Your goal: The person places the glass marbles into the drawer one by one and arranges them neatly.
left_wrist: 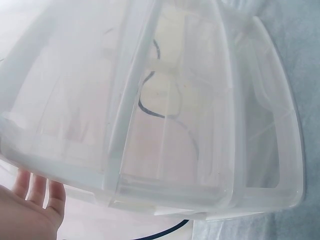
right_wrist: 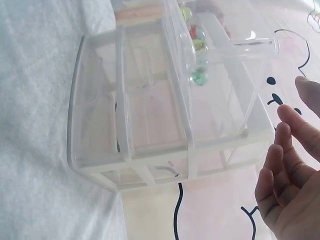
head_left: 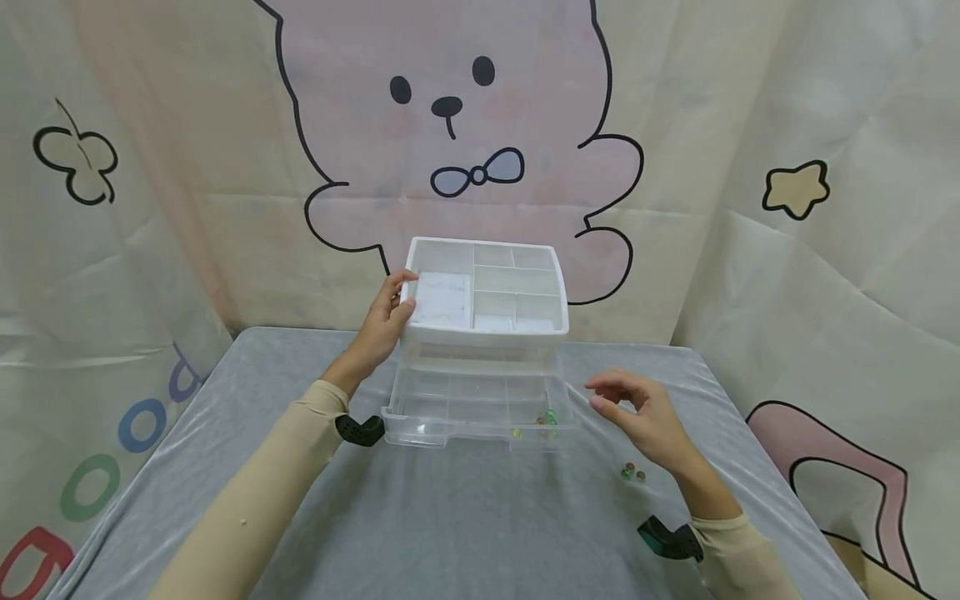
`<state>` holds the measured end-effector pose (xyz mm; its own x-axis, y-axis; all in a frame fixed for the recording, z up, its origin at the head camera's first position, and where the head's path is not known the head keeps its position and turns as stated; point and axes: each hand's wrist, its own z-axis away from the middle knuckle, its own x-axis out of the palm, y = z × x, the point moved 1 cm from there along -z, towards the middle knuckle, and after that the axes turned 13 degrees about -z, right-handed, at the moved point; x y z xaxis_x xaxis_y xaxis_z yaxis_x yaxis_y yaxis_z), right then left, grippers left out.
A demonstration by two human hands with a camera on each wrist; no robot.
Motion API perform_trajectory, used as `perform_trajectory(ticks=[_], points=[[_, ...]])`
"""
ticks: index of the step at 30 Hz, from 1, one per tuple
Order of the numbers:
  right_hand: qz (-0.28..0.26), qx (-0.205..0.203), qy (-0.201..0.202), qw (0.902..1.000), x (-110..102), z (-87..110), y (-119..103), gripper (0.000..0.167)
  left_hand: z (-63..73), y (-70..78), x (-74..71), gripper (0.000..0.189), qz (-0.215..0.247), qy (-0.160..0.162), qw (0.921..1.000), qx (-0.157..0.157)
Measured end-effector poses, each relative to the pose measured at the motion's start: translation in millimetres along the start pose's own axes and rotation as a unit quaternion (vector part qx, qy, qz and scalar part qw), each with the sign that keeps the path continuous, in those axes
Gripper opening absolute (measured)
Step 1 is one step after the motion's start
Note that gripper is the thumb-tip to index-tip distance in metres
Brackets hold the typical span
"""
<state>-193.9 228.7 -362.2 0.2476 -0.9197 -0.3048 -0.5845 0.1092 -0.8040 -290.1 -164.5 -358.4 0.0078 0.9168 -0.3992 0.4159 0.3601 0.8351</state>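
A clear plastic drawer box (head_left: 480,354) with a white compartment tray top (head_left: 517,279) stands at the table's far side. My left hand (head_left: 384,321) grips the upper left rim, thumb in front; in the left wrist view its fingers (left_wrist: 37,190) reach behind the edge. A clear drawer (head_left: 450,429) sticks out toward me, with several glass marbles (head_left: 551,417) at its right, also visible through the plastic in the right wrist view. To the right of the drawer, my right hand (head_left: 637,417) hovers with loosely bent fingers and nothing in them.
Several small marbles (head_left: 632,473) lie on the grey cloth-covered table (head_left: 465,525) below my right hand. Behind the box hangs a backdrop (head_left: 480,117) printed with a pink bear. Each wrist wears a black camera mount (head_left: 670,540).
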Motion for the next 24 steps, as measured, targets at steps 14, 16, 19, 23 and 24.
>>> perform_trajectory(ticks=[14,16,19,23,24], points=[[0.029,0.025,-0.008,0.9992,-12.7,19.6,16.3,0.02,0.6,0.1,0.7,0.04,0.007,0.003,1.0,-0.001],[0.037,0.039,-0.017,0.9984,-16.8,23.7,21.0,0.02,0.4,0.6,0.7,0.04,0.008,0.005,1.0,-0.004],[0.049,0.055,-0.027,0.9969,-23.8,30.6,28.5,0.02,0.2,1.4,0.6,0.04,0.007,0.004,0.9999,-0.006],[0.062,0.072,-0.029,0.995,-31.8,39.5,36.1,0.02,0.0,1.8,0.7,0.04,0.005,0.002,0.9999,-0.009],[0.065,0.076,-0.029,0.9946,-33.3,41.5,37.4,0.019,0.0,1.7,0.8,0.04,0.005,0.002,0.9999,-0.009]])
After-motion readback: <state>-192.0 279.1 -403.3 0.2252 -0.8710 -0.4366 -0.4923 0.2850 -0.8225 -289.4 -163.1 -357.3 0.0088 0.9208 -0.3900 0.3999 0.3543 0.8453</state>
